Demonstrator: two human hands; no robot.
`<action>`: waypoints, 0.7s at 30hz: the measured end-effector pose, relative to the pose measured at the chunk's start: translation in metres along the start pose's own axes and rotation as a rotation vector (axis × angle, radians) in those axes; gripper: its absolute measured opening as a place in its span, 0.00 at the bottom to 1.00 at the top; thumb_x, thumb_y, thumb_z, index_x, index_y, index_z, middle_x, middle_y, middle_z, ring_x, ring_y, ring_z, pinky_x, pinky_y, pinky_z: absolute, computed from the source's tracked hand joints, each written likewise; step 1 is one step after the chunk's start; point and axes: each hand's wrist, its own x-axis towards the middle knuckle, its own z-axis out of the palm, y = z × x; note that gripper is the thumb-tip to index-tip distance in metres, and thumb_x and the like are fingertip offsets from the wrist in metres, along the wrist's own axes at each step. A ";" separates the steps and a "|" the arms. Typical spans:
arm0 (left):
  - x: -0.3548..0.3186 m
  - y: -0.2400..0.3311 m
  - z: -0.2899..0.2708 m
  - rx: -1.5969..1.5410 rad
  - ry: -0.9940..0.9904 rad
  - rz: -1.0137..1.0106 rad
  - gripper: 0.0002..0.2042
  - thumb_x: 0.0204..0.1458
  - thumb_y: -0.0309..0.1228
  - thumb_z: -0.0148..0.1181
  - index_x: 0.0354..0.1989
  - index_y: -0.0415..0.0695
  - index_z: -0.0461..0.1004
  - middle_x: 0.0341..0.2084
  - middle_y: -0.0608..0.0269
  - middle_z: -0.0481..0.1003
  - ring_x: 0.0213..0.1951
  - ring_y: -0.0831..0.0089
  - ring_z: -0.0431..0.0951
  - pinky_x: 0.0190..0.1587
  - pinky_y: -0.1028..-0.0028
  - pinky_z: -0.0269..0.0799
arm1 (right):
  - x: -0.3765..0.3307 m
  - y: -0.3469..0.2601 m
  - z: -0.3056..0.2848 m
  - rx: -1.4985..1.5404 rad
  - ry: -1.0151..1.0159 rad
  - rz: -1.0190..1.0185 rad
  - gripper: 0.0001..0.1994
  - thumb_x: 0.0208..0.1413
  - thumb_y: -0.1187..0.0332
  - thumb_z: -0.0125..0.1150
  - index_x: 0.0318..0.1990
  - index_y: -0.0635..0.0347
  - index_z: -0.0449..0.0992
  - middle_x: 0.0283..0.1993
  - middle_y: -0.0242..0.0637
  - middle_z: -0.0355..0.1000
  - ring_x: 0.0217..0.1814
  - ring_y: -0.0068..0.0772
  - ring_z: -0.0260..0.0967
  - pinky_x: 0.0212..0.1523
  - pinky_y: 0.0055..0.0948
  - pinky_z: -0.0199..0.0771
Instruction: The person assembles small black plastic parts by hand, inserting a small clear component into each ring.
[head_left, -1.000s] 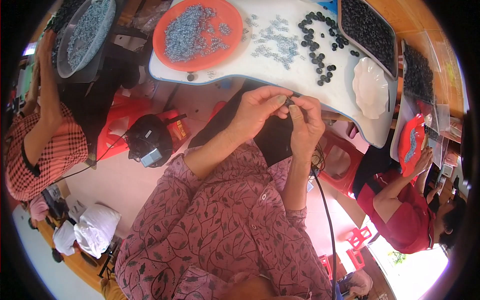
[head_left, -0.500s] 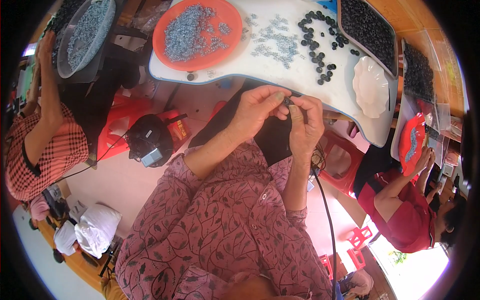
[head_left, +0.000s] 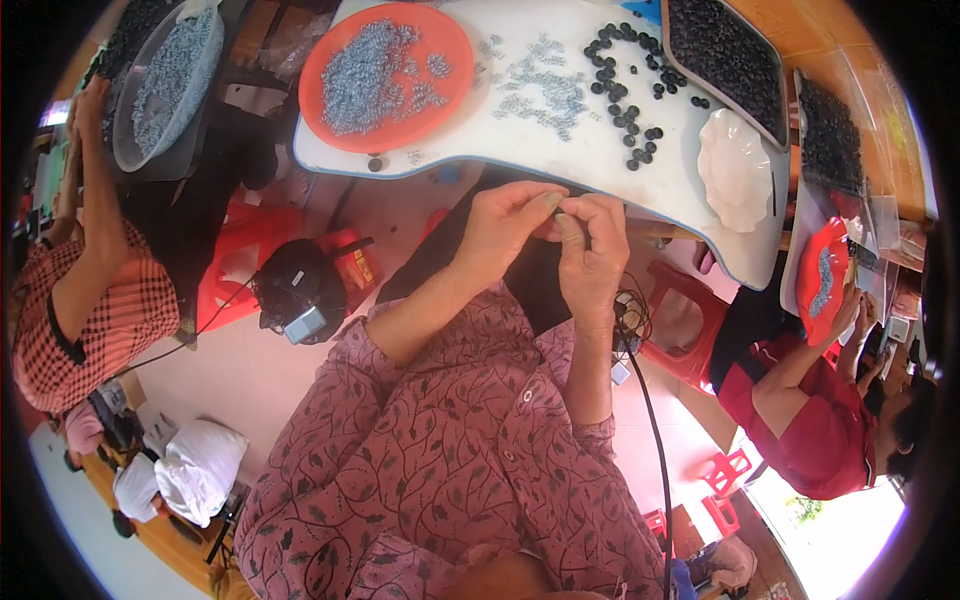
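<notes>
In front of my body, just off the table's near edge, my left hand [head_left: 508, 226] and my right hand [head_left: 594, 248] meet fingertip to fingertip. Both are closed in a pinch. The fingers now cover whatever lies between them; a small dark round part showed there half a second ago. On the white table [head_left: 440, 148] beyond, an orange-red plate [head_left: 455, 95] carries a heap of small pale metal coil springs [head_left: 365, 75]. More loose springs [head_left: 545, 88] are scattered in the middle. Small black round parts [head_left: 632, 125] lie in a loose curve to their right.
A tray of black parts [head_left: 725, 60] and a white scalloped dish [head_left: 735, 170] sit at the table's right. One black part [head_left: 375, 164] rests near the front edge. Co-workers sit at left [head_left: 95, 300] and right [head_left: 800, 420]. A black cable [head_left: 655, 430] hangs beside my right arm.
Both hands have shifted slightly left in the picture, still pinched together. The dark round part between the fingertips has gone out of sight behind them. The co-worker's hands at right have moved a little.
</notes>
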 end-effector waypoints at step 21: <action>0.007 0.000 -0.010 -0.281 -0.182 -0.067 0.13 0.60 0.26 0.53 0.50 0.32 0.72 0.38 0.53 0.77 0.36 0.68 0.80 0.41 0.71 0.81 | -0.009 -0.004 -0.013 0.487 0.005 0.287 0.13 0.55 0.82 0.58 0.48 0.64 0.74 0.42 0.33 0.71 0.41 0.21 0.69 0.45 0.21 0.70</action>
